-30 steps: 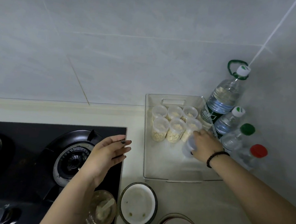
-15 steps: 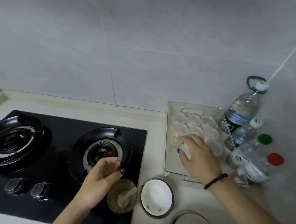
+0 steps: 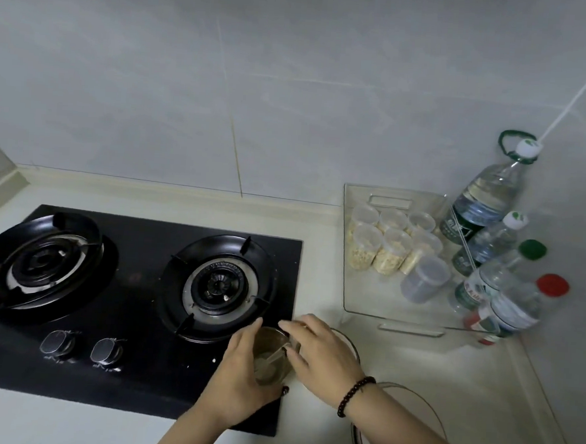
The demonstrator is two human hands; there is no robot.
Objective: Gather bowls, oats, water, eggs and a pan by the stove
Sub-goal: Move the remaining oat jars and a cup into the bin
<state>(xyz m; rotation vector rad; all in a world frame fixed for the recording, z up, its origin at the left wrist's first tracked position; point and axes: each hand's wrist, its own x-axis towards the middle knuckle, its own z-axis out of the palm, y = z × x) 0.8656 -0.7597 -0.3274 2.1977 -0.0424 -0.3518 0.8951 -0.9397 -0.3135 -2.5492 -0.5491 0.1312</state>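
A small glass bowl (image 3: 274, 356) sits between the fingers (image 3: 249, 332) of the left hand and the right hand's fingers (image 3: 295, 328). Behind the fingers is the stove (image 3: 137, 281); to their right and further back, a tray (image 3: 365, 305) holding oat cups (image 3: 391, 252), with water bottles (image 3: 481, 202) beside it.

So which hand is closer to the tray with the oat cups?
Right. The right hand is at the small glass bowl, on the side toward the tray; the left hand grips the bowl's far side.
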